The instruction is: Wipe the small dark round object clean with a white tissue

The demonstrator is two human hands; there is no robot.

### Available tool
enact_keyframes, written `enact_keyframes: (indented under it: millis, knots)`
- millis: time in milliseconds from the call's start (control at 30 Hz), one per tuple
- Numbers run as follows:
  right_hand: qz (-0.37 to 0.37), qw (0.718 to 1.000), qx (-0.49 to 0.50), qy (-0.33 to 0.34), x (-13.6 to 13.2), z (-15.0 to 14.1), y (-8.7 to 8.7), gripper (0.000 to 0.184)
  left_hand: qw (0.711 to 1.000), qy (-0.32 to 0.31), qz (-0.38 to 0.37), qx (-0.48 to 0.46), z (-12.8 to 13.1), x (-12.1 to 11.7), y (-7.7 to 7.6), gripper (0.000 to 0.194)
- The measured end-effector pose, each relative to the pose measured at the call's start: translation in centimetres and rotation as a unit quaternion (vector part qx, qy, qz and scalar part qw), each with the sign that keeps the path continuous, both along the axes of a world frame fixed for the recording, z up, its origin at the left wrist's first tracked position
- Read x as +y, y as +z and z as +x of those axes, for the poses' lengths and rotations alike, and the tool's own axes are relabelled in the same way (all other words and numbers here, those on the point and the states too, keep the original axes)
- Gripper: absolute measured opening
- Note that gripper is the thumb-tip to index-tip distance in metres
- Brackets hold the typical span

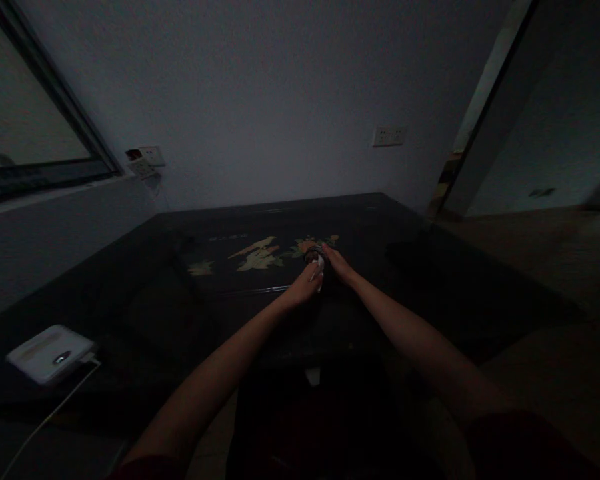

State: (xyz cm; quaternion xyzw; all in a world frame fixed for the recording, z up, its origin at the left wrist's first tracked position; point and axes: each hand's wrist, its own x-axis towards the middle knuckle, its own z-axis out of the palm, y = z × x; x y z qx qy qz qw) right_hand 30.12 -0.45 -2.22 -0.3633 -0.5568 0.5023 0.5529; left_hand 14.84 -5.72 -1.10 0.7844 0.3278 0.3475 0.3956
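Note:
Both my arms reach forward over a dark table (430, 280) with a pale painted bird-and-flower design (260, 255) in its middle. My left hand (306, 287) is closed around a small white thing (319, 268), maybe a cloth or tissue. My right hand (336, 263) meets it from the right, its fingers curled on a small dark round object (313, 252) that is too dim to name. The two hands touch just right of the painted design.
A white power bank (50, 353) with a white cable (55, 407) lies at the table's near left. Wall sockets (147, 160) sit at the back left, another socket plate (389, 135) on the far wall. A dark-framed window (30, 133) is at left. The room is very dim.

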Motion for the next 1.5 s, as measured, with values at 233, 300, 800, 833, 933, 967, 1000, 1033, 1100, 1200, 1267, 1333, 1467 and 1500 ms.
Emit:
enact_keyframes:
  millis: [233,300,800,833,933,967,1000,1033,1100,1200,1267,1333,1467,1500]
  knots:
    - [-0.021,1.0,0.013,0.011,-0.1,0.1,0.1,0.063,0.941,0.019,0.231,0.246,-1.0,-0.5,1.0,0.046]
    - [-0.025,1.0,0.008,0.011,-0.2,0.1,0.2,0.063,0.92,0.033,0.262,0.289,-1.3,-0.6,1.5,0.045]
    - [-0.003,1.0,-0.009,0.007,-0.3,0.0,0.4,0.065,0.968,-0.015,0.204,0.144,-0.8,0.5,0.3,0.049]
    - [-0.003,1.0,-0.009,0.007,-0.3,0.0,0.4,0.065,0.975,-0.019,0.186,0.117,-0.5,0.5,0.1,0.048]
    - [-0.006,1.0,-0.01,0.009,-0.3,0.1,0.3,0.065,0.995,-0.014,0.092,0.048,0.1,0.1,-0.2,0.043]
    - [-0.01,1.0,-0.008,0.012,-0.2,0.1,0.2,0.065,0.998,-0.007,0.046,0.03,0.3,-0.1,-0.1,0.04]
    - [-0.013,1.0,-0.006,0.015,-0.2,0.2,0.1,0.065,1.0,0.001,-0.004,0.01,0.4,-0.3,-0.1,0.038]
    - [-0.014,1.0,-0.003,0.017,-0.1,0.2,0.0,0.065,0.998,0.007,-0.054,-0.012,0.4,-0.5,0.0,0.037]
    - [-0.011,1.0,0.001,0.014,0.0,0.2,-0.1,0.065,0.988,0.009,-0.14,-0.065,0.6,-0.8,0.1,0.041]
    - [-0.008,1.0,0.007,0.004,0.1,0.1,-0.1,0.064,0.971,-0.003,-0.2,-0.129,0.6,-0.7,0.1,0.049]
    - [-0.01,1.0,0.008,0.002,0.0,0.1,0.0,0.064,0.974,0.001,-0.188,-0.127,0.6,-0.5,0.1,0.05]
    - [-0.01,1.0,0.005,0.005,0.0,0.0,0.0,0.064,0.987,0.01,-0.138,-0.085,0.4,-0.3,0.1,0.045]
    - [-0.008,1.0,0.011,0.015,-0.2,-0.1,0.2,0.064,0.997,0.006,0.052,0.052,-0.1,-0.1,0.3,0.033]
    - [-0.01,1.0,0.013,0.017,-0.3,-0.1,0.2,0.064,0.991,0.002,0.1,0.089,-0.3,-0.1,0.4,0.035]
